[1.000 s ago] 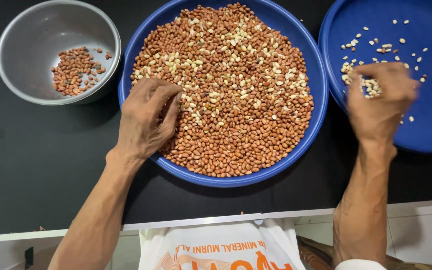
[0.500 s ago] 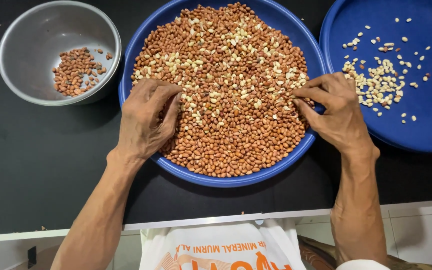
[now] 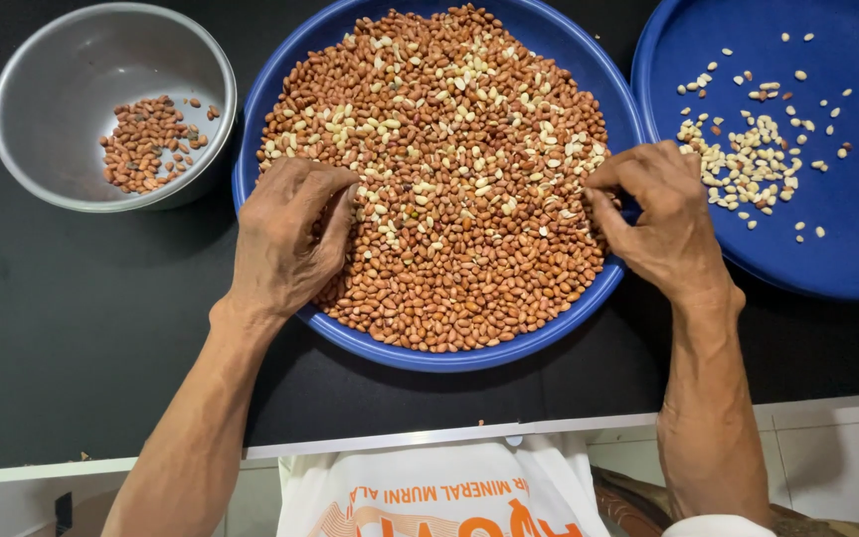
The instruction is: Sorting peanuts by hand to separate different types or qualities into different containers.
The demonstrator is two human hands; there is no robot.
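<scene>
A big blue round tray (image 3: 469, 358) in front of me is heaped with red-brown peanuts (image 3: 449, 199) mixed with pale skinless ones. My left hand (image 3: 285, 239) rests on the tray's left side, fingers curled into the peanuts. At the tray's right rim my right hand (image 3: 653, 214) has its fingertips pinched together among the peanuts; whether it holds any is hidden. A second blue tray (image 3: 847, 259) at the right carries a scatter of pale skinless peanuts (image 3: 738, 159).
A grey metal bowl (image 3: 52, 60) at the upper left holds a small pile of red-brown peanuts (image 3: 146, 144). Everything stands on a black tabletop (image 3: 72, 338) with a white front edge. White printed cloth (image 3: 439, 492) lies below the edge.
My right hand has come back from over the right tray to the big tray's right rim and now pinches among the peanuts. My left hand has stayed in place.
</scene>
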